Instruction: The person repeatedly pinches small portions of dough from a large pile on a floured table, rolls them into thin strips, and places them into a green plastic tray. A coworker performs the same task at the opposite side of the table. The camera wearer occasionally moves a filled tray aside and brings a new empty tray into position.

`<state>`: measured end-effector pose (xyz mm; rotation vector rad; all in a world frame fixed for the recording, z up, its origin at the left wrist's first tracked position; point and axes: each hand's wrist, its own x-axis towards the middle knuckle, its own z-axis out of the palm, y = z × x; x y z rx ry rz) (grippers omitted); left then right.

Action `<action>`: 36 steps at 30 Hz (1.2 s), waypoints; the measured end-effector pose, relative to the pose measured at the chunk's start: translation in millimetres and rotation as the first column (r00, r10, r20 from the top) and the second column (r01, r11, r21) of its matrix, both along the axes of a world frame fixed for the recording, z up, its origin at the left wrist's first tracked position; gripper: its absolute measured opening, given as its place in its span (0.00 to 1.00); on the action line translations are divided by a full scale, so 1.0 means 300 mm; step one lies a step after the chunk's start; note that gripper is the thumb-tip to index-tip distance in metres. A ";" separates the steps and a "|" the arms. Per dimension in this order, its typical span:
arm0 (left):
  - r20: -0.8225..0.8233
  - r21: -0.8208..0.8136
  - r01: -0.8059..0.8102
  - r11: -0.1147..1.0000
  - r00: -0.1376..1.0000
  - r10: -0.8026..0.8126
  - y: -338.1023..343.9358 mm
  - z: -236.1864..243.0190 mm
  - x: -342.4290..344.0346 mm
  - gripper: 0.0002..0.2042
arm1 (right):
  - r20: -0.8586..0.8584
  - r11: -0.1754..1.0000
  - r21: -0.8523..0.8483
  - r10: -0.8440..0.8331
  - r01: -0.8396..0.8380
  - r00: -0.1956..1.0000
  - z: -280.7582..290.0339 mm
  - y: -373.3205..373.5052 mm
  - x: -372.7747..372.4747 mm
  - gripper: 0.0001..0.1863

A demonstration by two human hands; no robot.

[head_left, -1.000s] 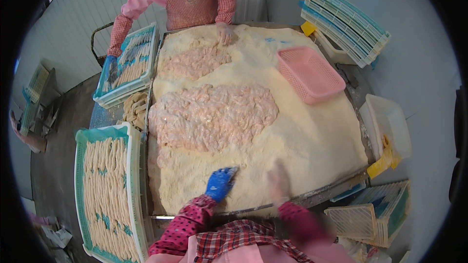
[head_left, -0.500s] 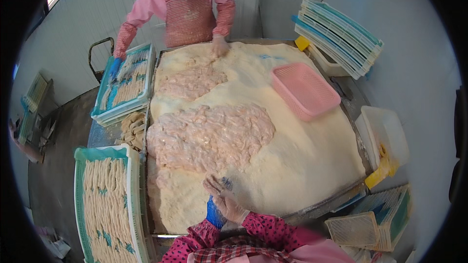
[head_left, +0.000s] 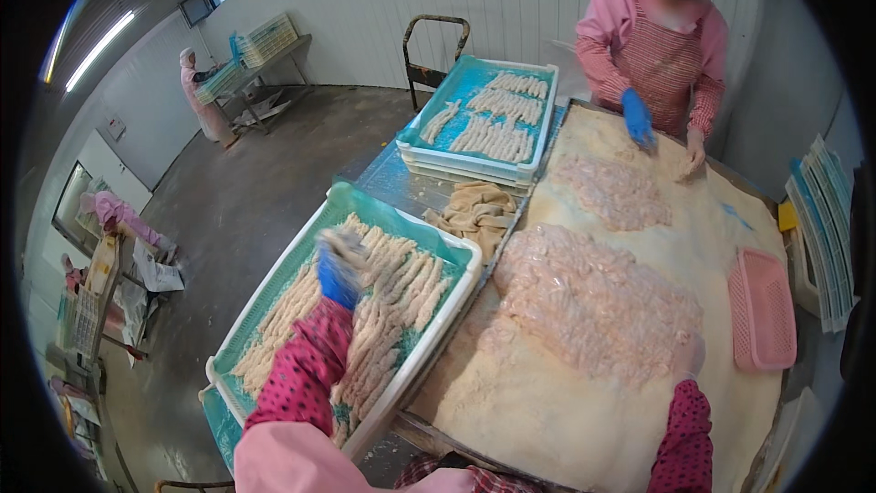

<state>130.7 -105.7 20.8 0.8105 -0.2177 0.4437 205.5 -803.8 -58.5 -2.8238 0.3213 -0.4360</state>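
Note:
My left hand (head_left: 338, 279), in a blue glove, is closed on a pale coated strip (head_left: 343, 246), blurred by motion, over a white tray (head_left: 224, 367) with teal lining and rows of similar strips (head_left: 411, 283). My right hand (head_left: 686, 354), in a translucent glove, is beside a large mound of pink raw meat (head_left: 593, 306) on the flour-covered table (head_left: 639, 429); its fingers are indistinct.
A co-worker (head_left: 652, 55) handles flour at the far table end beside a smaller meat mound (head_left: 611, 187). Stacked trays (head_left: 484, 169), cloth (head_left: 470, 219) and a trolley (head_left: 422, 73) stand leftward; a pink basket (head_left: 762, 310) and crates (head_left: 817, 219) right. Other workers (head_left: 119, 215) are farther left.
The view has swung left. My left hand, earlier on the flour and then meeting my right, has moved over the tray with a strip; my right hand is now by the meat.

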 end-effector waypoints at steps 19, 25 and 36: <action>-0.241 0.737 -0.263 0.623 0.759 0.606 0.273 -0.106 0.040 0.11 | 0.198 0.740 0.659 0.005 -0.137 0.980 0.075 -0.062 -0.038 0.07; -0.207 0.885 0.006 0.465 0.901 0.382 -0.289 0.056 -0.028 0.11 | -0.229 0.646 0.259 0.763 -0.718 0.604 0.216 0.229 -0.522 0.11; -0.460 0.869 0.479 0.127 0.875 -0.152 -1.476 -0.315 -0.409 0.22 | -0.160 0.747 0.663 0.196 -0.042 0.967 0.151 0.283 -0.791 0.23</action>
